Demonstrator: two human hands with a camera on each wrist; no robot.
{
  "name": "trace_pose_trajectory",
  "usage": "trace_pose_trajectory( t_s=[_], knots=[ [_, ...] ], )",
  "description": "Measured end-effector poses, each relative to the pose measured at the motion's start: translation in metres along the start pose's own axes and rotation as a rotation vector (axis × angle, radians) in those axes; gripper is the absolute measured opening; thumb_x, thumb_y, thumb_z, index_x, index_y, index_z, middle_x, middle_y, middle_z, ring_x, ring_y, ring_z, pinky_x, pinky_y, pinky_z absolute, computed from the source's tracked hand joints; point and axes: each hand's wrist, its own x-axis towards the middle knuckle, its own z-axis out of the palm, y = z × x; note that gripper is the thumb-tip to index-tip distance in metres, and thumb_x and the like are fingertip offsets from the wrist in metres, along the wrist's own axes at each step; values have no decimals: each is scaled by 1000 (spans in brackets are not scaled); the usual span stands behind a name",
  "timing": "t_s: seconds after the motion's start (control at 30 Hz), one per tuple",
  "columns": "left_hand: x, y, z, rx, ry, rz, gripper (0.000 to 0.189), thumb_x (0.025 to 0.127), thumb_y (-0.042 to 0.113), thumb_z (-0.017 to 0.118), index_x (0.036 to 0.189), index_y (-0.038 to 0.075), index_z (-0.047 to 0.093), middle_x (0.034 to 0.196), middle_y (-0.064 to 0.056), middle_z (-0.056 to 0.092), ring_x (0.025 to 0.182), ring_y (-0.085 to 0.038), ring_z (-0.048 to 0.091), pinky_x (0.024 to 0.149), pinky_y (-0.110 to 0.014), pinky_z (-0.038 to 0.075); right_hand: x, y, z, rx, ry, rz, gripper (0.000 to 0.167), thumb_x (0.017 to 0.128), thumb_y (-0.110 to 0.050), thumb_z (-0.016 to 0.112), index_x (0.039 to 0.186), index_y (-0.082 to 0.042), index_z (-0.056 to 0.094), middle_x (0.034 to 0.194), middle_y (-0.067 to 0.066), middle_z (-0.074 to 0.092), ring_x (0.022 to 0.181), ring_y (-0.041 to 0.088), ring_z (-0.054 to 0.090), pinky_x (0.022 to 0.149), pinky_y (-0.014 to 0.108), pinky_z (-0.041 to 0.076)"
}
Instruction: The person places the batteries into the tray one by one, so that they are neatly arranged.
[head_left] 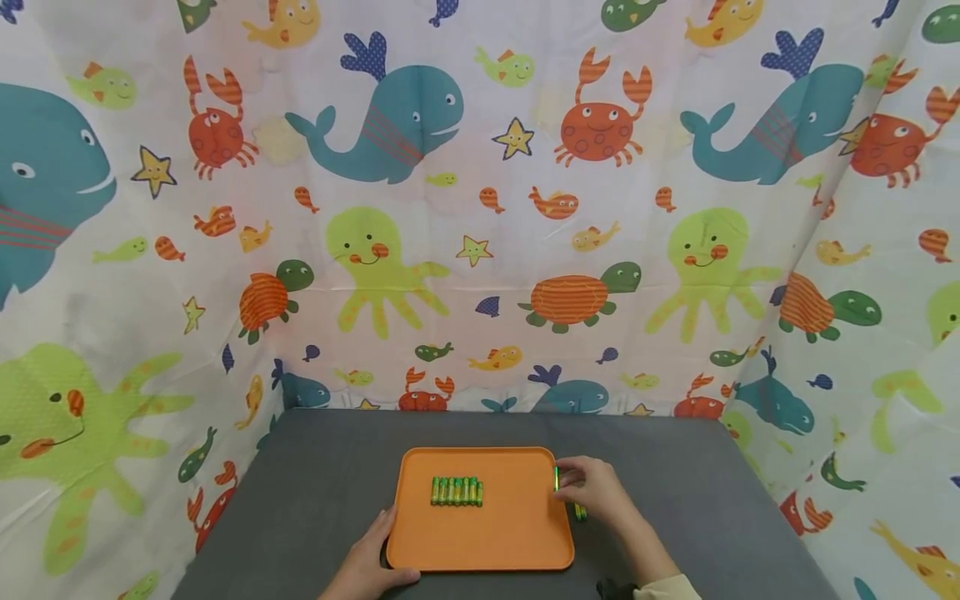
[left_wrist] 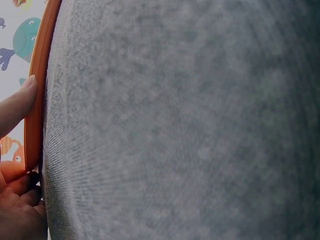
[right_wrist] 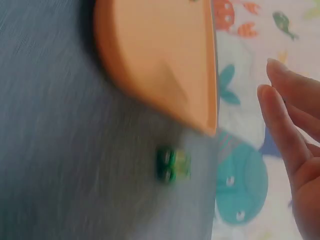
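An orange tray [head_left: 517,533] lies on the dark table, with a row of several green batteries [head_left: 457,492] side by side on its left half. At the tray's near left corner, my left hand [head_left: 369,560] grips the rim; the left wrist view shows its thumb [left_wrist: 22,102] against the tray's edge. Over the tray's right edge, my right hand [head_left: 596,487] pinches a single green battery [head_left: 557,478] upright between thumb and fingers. That battery is hidden in the right wrist view, where the right hand [right_wrist: 300,130] shows at the side. Two green batteries [right_wrist: 173,165] lie together beside the tray.
The dark grey table [head_left: 330,467] extends around the tray on all sides. A white curtain [head_left: 480,358] printed with sea animals hangs behind the table and along both its sides. A light sleeve [head_left: 667,588] covers the right forearm.
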Motion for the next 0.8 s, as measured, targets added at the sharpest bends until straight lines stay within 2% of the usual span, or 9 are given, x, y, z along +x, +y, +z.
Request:
trace_pose_trajectory(
  t_s=[0.17,0.3,0.47,0.67,0.8],
  knots=[
    [2,-3,1,14,8,-19,123,69,57,88,161,5,24,162,-33,19,144,-61,20,107,-75,27,12,-15,23,35,-68,-57,46,81,-14,86,123,-4,71,108,11,74,90,21,72,71,33,60],
    [1,-3,1,14,7,-21,123,70,58,87,161,5,24,163,-32,20,145,-60,20,107,-74,27,20,-20,41,52,-95,-95,46,81,-11,85,124,-3,70,106,12,75,89,21,72,72,34,60],
    [-1,0,1,10,16,-12,121,70,54,88,161,5,25,162,-32,21,144,-61,21,106,-75,28,27,-25,60,75,-111,-94,51,80,-7,85,126,3,67,106,13,72,88,20,70,72,33,60],
    [-2,3,0,11,8,-15,119,73,54,87,161,4,23,162,-33,20,145,-60,20,107,-75,27,36,-26,84,21,-114,-64,50,80,-8,85,126,3,68,105,13,73,84,16,69,70,33,58],
    [0,3,0,16,7,-22,121,72,56,87,161,4,24,162,-33,20,145,-60,21,107,-75,28,41,-25,95,10,-130,-33,52,79,-8,86,127,3,67,95,10,72,76,14,64,64,31,55]
  ],
)
